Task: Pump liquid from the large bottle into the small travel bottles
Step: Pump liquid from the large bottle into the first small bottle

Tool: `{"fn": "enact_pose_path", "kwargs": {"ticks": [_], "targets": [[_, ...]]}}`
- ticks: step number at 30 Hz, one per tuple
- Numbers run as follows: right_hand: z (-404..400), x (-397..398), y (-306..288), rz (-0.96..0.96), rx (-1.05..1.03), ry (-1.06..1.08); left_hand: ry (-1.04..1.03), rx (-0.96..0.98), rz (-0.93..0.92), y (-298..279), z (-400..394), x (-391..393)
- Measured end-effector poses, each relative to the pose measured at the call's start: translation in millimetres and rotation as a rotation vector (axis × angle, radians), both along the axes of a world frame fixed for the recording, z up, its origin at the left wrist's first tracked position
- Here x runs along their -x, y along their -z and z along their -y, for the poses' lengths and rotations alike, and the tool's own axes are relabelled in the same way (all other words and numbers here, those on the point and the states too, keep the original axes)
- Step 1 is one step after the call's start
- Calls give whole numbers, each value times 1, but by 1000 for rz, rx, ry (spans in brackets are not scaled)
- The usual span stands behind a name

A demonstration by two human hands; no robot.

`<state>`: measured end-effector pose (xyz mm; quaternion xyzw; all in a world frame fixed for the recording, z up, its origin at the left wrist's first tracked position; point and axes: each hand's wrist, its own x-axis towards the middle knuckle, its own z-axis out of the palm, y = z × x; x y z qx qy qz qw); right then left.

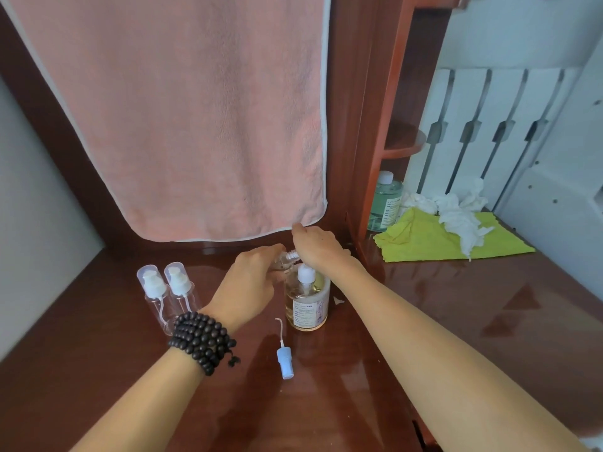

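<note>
Filling step: left hand [251, 282] grips uncapped small travel bottle [287, 257] tilted at large pump bottle [306, 298] nozzle, right hand [315, 244] curled over pump head; next, press down steadily.

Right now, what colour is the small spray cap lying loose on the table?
The loose spray cap is pale blue with a thin white tube, seen in the head view.
</note>
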<state>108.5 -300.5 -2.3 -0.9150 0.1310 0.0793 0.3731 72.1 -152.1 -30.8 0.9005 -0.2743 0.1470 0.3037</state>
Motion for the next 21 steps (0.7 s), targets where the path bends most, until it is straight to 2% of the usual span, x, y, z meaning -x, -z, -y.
{"fn": "enact_pose_path", "kwargs": {"ticks": [10,16,21], "targets": [[0,2,13,-55,88,-7,-24,-14,-40,13,4,1],[-2,-3,3,-16,0,5,-9,58,-47,4,1,2],[2,-1,8,-56,52,25,-14,65,-93,7,2,1]]}}
